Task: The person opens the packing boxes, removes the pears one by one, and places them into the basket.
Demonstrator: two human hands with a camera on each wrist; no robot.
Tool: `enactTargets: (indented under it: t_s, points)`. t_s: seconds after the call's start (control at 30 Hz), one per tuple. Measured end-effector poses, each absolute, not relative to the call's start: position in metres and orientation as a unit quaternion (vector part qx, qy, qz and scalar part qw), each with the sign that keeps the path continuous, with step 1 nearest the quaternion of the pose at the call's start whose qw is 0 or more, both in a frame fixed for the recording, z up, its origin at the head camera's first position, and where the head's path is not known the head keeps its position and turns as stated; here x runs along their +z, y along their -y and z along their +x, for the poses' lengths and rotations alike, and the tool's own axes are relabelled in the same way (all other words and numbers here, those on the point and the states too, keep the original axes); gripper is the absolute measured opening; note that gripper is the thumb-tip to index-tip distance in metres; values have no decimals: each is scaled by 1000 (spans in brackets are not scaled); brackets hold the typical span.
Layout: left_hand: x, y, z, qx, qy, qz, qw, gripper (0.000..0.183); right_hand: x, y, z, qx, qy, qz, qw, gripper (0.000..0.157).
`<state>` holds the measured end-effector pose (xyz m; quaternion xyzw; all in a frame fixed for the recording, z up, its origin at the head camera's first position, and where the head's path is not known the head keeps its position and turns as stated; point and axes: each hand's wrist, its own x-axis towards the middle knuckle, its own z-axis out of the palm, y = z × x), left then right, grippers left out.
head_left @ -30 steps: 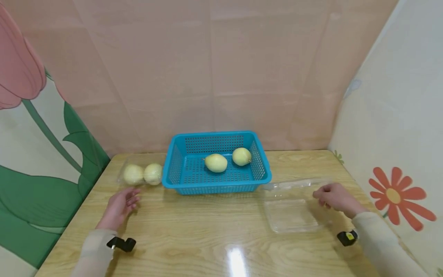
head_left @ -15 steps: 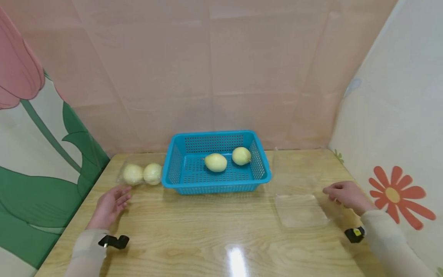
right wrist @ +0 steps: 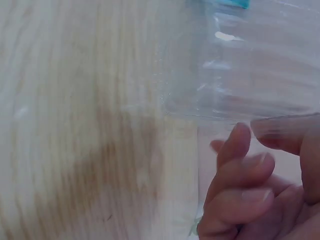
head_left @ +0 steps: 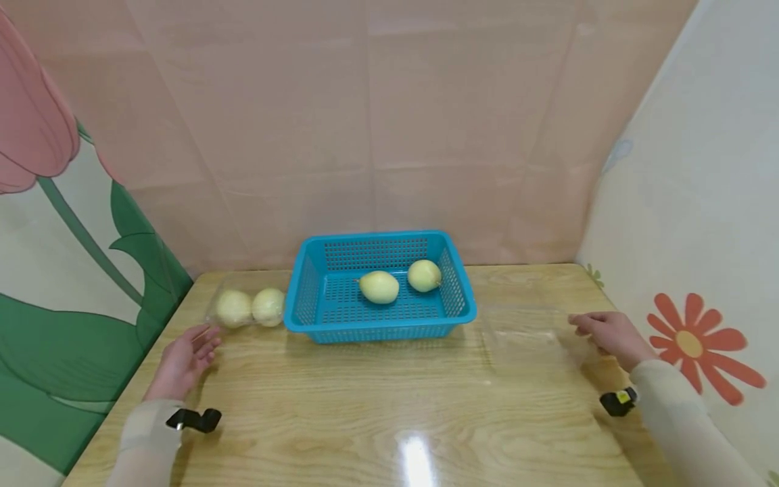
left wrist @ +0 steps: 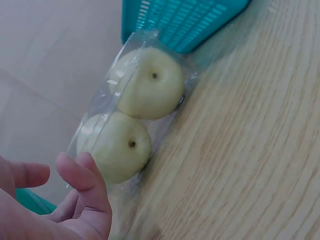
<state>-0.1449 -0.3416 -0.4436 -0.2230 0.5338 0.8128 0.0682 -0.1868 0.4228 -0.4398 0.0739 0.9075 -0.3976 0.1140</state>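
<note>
Two pale yellow pears (head_left: 234,309) lie side by side in a clear plastic box at the table's left; the left wrist view shows this pear box (left wrist: 134,82) close up. My left hand (head_left: 184,357) is just in front of it, fingers loosely bent and holding nothing. Whether a fingertip touches the box I cannot tell. On the right, my right hand (head_left: 613,336) pinches the edge of a see-through plastic container (head_left: 523,338) between thumb and fingers. In the right wrist view, that clear container (right wrist: 260,65) stretches away from the fingertips. Its outline is faint.
At the back centre a blue perforated basket (head_left: 380,327) holds two more pears (head_left: 379,287). It stands right beside the pear box. The wooden table (head_left: 341,419) ends at a pink backdrop (head_left: 365,135), with printed flower panels at both sides.
My right hand has shifted right and slightly back, bringing the clear container along. My left hand has drifted left and a little toward me. The basket and pears stay put.
</note>
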Motion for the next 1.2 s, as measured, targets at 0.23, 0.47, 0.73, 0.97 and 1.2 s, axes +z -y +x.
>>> enactTargets:
  t_s: [0.23, 0.47, 0.73, 0.97, 1.2]
  points:
    - [-441, 346, -145, 834, -504, -215, 58, 16, -435, -426, -186, -424, -895, 80, 110, 80]
    - [-437, 346, -149, 847, -475, -231, 61, 33, -431, -424, -186, -448, -881, 90, 122, 91]
    - [-438, 345, -148, 820, -516, -240, 59, 50, -423, -414, -183, -436, -888, 73, 123, 73]
    - [-441, 346, -147, 787, -563, -249, 54, 60, -420, -410, -186, -434, -891, 65, 112, 64]
    - [-445, 350, -145, 780, -580, -229, 56, 57, -420, -412, -188, -460, -878, 71, 116, 84]
